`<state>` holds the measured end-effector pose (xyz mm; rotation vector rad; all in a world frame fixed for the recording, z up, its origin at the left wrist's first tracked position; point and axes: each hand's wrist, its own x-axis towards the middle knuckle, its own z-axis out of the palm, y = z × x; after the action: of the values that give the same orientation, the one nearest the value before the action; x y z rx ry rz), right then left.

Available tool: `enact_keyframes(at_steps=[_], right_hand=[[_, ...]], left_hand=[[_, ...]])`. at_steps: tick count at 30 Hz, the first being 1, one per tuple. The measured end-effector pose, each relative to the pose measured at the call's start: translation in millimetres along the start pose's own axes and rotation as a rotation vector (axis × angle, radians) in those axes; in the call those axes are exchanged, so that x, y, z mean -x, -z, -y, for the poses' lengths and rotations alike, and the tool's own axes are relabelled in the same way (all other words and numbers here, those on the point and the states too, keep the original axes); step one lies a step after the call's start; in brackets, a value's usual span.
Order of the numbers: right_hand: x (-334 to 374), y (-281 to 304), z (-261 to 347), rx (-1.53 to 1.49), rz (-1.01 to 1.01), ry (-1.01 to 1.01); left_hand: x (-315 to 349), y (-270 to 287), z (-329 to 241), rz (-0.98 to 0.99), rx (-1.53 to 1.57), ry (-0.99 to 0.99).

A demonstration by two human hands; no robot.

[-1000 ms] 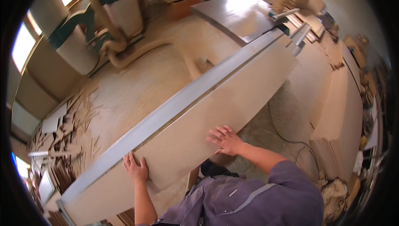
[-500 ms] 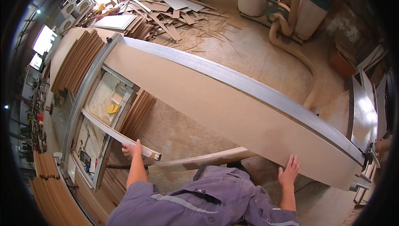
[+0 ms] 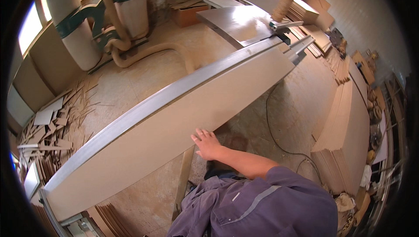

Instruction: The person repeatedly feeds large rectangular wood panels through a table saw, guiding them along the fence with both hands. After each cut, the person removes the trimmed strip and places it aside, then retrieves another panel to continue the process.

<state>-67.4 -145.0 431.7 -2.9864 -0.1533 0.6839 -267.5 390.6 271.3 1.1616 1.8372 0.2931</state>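
A long brown board (image 3: 170,126) lies flat along a metal sliding rail (image 3: 144,110), running from near left to far right. My right hand (image 3: 206,144) rests on the board's near edge, palm down with its fingers spread. That hand grips nothing. My left hand is out of the picture. At the board's far right end stands a saw table (image 3: 240,21) with a shiny metal top. Below the board, a wooden beam (image 3: 184,180) slopes down beside my body.
Tall stacks of brown panels (image 3: 336,150) stand at the right. A black cable (image 3: 279,139) snakes over the floor. Offcuts (image 3: 52,123) are heaped at the left. A dust collector (image 3: 104,40) with a thick hose (image 3: 148,51) stands at the back left.
My view has swung to the right, toward the saw table. My left hand, which was by a light rail on the left, has left the picture. My right hand stays open on the board.
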Motion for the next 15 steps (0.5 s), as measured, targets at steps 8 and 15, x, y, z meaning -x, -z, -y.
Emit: enact_keyframes(at_steps=[8,15], right_hand=[[22.7,-8.3,-31.0,-0.128,-0.12,0.075],[87.8,-48.9,-97.7,-0.339,-0.262,-0.003]], left_hand=[[62.7,-39.7,-3.8,0.11,-0.148,-0.058],[115.4,-59.1,9.6,0.171,-0.233,-0.13]])
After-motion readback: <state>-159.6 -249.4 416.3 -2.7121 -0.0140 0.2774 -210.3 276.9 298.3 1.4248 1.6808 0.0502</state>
